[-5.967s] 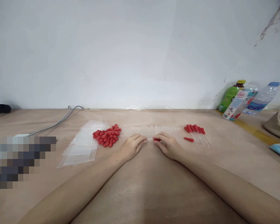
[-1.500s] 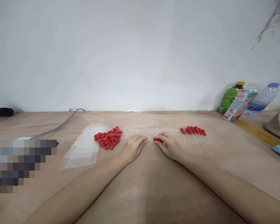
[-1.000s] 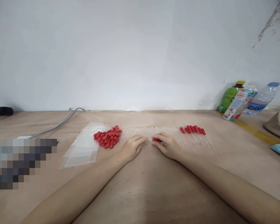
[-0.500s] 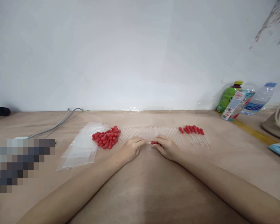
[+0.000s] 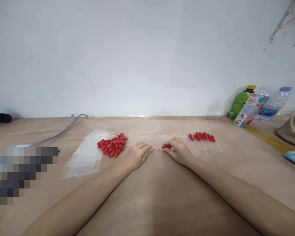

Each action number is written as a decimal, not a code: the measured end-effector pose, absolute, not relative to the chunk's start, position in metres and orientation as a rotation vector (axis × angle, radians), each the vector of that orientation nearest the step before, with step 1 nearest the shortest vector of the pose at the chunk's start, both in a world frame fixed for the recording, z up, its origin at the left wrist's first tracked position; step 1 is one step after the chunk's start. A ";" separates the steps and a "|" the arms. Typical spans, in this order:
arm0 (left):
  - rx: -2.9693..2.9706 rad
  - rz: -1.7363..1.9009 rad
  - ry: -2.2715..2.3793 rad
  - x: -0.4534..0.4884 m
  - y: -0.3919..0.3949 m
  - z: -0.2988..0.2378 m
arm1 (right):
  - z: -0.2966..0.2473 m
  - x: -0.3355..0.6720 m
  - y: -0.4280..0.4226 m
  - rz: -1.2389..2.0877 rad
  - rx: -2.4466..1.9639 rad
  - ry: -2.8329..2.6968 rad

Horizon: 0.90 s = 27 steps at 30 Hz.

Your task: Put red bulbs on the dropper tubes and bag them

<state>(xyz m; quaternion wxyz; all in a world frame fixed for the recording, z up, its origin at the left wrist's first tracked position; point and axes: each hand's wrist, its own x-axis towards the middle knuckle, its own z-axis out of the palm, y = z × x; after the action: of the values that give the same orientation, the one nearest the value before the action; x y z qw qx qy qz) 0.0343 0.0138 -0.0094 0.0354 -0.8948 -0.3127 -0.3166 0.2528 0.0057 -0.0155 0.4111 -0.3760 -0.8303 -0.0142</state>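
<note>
The red elongated rubber bulb [image 5: 166, 147] is pinched in the right hand [image 5: 180, 150], short of the table's [image 5: 147, 200] far edge; the left hand [image 5: 139, 154] grips the thin clear tube [image 5: 157, 147] meeting its mouth, seemingly to keep both in line. Loose red bulbs [image 5: 113, 144] lie heaped near that hand, apparently for easy reach.

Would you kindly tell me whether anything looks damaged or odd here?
Yes: the wall has dark streaky marks at upper right, standing out against its pale surface; whether stain or damage, I cannot tell.
</note>
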 end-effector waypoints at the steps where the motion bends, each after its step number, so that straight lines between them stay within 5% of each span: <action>1: -2.770 -0.979 -0.981 0.034 0.013 -0.009 | -0.015 0.253 0.005 -0.018 -0.927 -2.112; 27: -2.871 -1.041 -1.065 0.039 0.004 -0.006 | -0.009 0.243 0.002 0.120 -0.781 -2.181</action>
<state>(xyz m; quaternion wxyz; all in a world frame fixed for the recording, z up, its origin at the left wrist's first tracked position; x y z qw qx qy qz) 0.0393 0.0042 -0.0063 -0.0463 -0.8868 -0.3289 -0.3215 0.2427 0.0023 -0.0088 0.3993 -0.3085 -0.8620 0.0474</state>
